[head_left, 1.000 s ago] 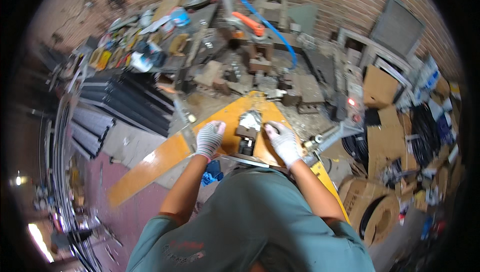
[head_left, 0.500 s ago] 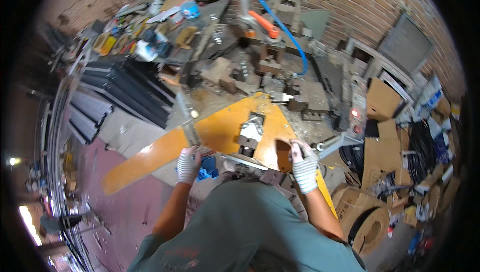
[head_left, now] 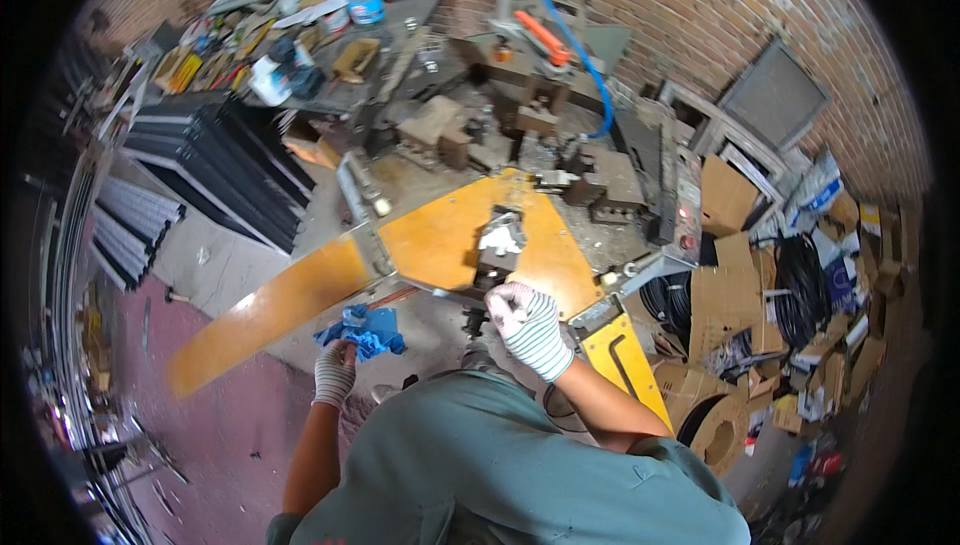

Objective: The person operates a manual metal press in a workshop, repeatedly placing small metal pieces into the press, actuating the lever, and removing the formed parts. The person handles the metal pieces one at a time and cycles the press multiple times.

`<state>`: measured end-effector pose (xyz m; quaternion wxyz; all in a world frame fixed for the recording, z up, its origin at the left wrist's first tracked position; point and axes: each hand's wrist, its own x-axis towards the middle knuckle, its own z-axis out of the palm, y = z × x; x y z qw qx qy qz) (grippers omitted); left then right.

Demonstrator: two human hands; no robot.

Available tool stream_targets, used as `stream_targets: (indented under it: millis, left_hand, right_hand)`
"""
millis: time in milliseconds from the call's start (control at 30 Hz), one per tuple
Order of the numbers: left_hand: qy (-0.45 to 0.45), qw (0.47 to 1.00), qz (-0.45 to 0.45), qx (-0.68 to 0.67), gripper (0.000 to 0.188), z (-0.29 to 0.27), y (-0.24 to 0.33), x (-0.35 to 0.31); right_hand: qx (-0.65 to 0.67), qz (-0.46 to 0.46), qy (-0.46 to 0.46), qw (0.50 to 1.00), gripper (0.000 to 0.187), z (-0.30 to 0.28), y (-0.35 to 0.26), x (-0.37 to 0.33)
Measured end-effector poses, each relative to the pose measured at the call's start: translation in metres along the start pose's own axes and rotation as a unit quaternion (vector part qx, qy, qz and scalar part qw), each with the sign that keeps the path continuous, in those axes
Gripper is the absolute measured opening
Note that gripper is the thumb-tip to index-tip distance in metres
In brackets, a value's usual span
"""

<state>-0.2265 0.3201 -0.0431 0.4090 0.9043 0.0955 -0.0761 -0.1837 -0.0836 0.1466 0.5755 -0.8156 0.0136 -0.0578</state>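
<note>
My left hand (head_left: 335, 373), in a striped white glove, hangs with curled fingers at the near edge of a crumpled blue plastic bag or cloth (head_left: 366, 333). Whether it grips the blue material I cannot make out. My right hand (head_left: 530, 333), gloved alike, has its fingers bent together at the near edge of the yellow board (head_left: 545, 245). Anything inside them is hidden. Just beyond it, a dark metal block or fixture (head_left: 494, 263) stands on the board, with a pale, shiny piece (head_left: 502, 234) on top.
A long yellow arm (head_left: 270, 310) reaches left from the board. Black profiles (head_left: 225, 165) are stacked beyond it. Farther back stand metal blocks (head_left: 612, 183), an orange handle (head_left: 542, 39) and a blue hose (head_left: 585, 45). Cardboard boxes (head_left: 725, 300) and black coils (head_left: 800, 280) crowd the right.
My right hand has moved left, from the board's right side to just in front of the metal block. My left hand has moved left and down. The view has shifted slightly.
</note>
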Motion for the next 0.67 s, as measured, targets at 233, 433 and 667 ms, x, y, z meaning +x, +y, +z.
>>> stream_targets:
  millis: [233, 433, 667]
  left_hand:
    - [-0.006, 0.99, -0.125, 0.068, 0.03, -0.065, -0.179, -0.14]
    - [0.066, 0.931, -0.359, -0.009, 0.039, -0.144, -0.323, -0.287]
    - [0.238, 0.879, -0.412, 0.024, 0.048, -0.222, -0.376, -0.391]
  right_hand:
    - [-0.024, -0.078, -0.144, 0.986, 0.02, 0.15, -0.041, -0.052]
    - [0.008, -0.052, -0.235, 0.971, 0.028, 0.318, -0.085, -0.131]
    - [-0.005, -0.197, -0.373, 0.907, 0.019, 0.459, -0.143, -0.142]
